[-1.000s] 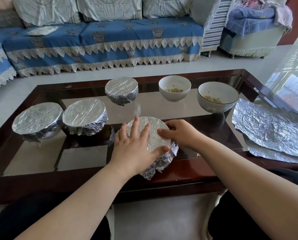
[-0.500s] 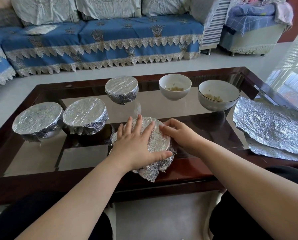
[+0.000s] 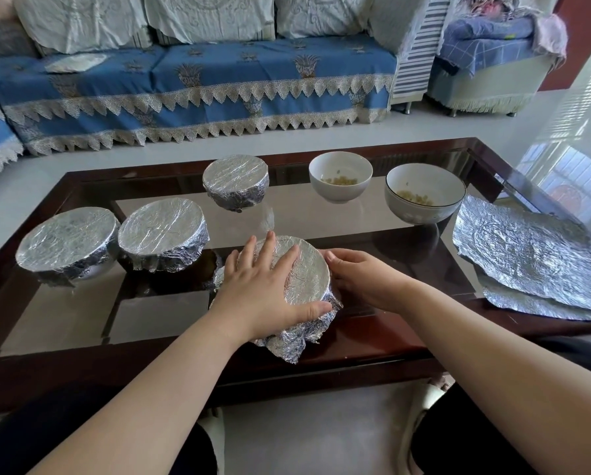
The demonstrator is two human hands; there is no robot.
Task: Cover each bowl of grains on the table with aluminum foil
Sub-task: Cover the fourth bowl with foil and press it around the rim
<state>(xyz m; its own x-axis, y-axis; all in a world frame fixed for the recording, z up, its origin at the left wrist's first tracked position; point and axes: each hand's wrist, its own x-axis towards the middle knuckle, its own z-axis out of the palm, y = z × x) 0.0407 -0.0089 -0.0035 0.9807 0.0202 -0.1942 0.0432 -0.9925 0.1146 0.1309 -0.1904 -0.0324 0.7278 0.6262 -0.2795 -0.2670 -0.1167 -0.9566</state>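
Left hand flat on foiled bowl at near table edge, fingers straight, thumb pressing rim. Right hand, previously on top, now cupping right side, crimping foil. Fourth cover nearly sealed. Two open bowls, spare sheets remaining

No legible txt or labels.

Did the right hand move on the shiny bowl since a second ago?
Yes. The right hand slid off the foil top and down to the right side of the foil-covered bowl, toward the loose foil sheets.
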